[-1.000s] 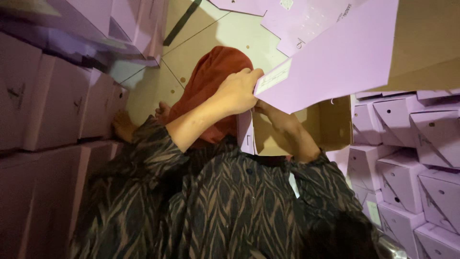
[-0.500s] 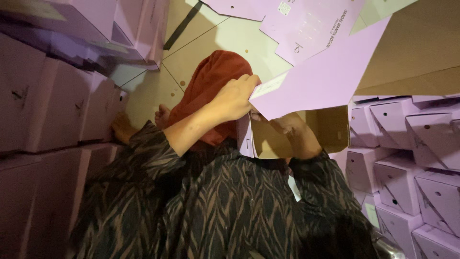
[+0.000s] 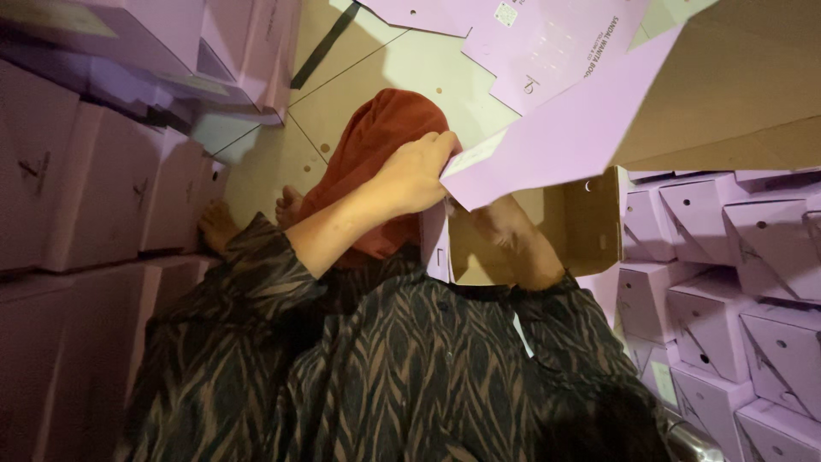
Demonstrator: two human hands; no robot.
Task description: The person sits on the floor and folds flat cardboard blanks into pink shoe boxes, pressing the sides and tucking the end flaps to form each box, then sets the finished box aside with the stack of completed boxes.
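Two hands work on one lilac cardboard box blank [image 3: 564, 137] held above the lap. Nearest the camera, a dark patterned garment [image 3: 385, 376] fills the lower frame, sleeves running up to both wrists. Left hand [image 3: 415, 175] is closed around the blank's near corner, fingers curled over the edge, thumb underneath. Right hand [image 3: 500, 227] sits beneath the raised flap against the brown inner face; the flap shadows it, so how far its fingers close cannot be told. Rust-red cloth [image 3: 376, 145] lies directly behind the left hand, screening the floor there. One bare foot [image 3: 289, 205] shows beside it on the pale tiled floor [image 3: 402, 77]. Assembled lilac boxes [image 3: 727, 291] are stacked at right, further stacks [image 3: 94, 188] at left. Flat lilac blanks [image 3: 547, 43] lie farthest off on the tiles
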